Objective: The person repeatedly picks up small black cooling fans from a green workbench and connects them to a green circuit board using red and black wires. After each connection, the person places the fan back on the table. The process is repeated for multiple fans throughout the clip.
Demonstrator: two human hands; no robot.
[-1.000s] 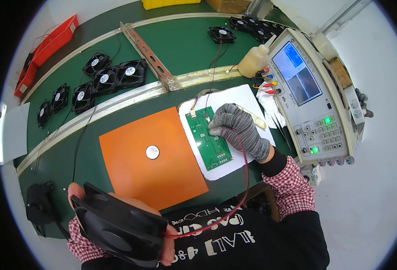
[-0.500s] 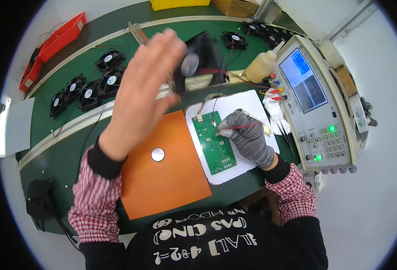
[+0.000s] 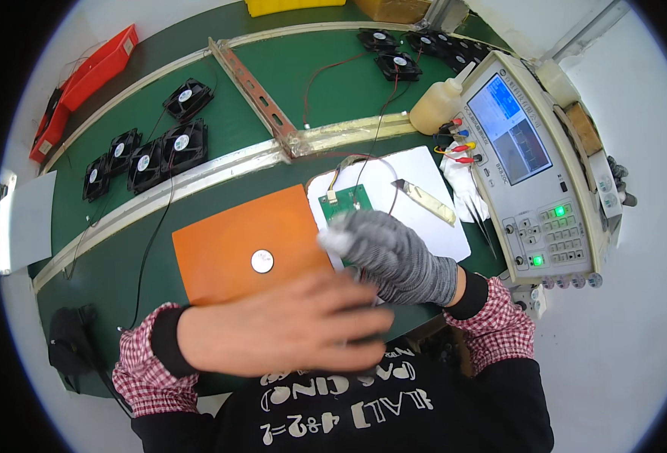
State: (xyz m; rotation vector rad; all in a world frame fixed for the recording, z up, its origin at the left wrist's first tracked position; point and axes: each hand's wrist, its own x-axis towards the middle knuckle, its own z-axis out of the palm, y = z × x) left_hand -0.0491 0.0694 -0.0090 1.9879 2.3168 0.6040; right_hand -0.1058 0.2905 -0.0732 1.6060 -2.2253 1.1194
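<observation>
My bare left hand, blurred by motion, reaches across the lower part of the orange sheet with its fingers spread and nothing seen in them. My right hand, in a grey striped glove, hovers over the green circuit board, its fingers drawn together. Whatever those fingers pinch, if anything, is hidden. Only the board's far end shows, with a white plug and thin wires. Under the board lies a white pad, with a tape-wrapped knife beyond my glove. A round white disc rests on the orange sheet.
A test instrument with a lit screen stands at the right, beside a squeeze bottle and tweezers. Black fans sit at the left and more fans at the far right. A metal rail crosses the bench.
My left hand has let go of a black fan at the far side and swung down toward me. The fan now lies among those far right. My right hand has shifted left and nearer.
</observation>
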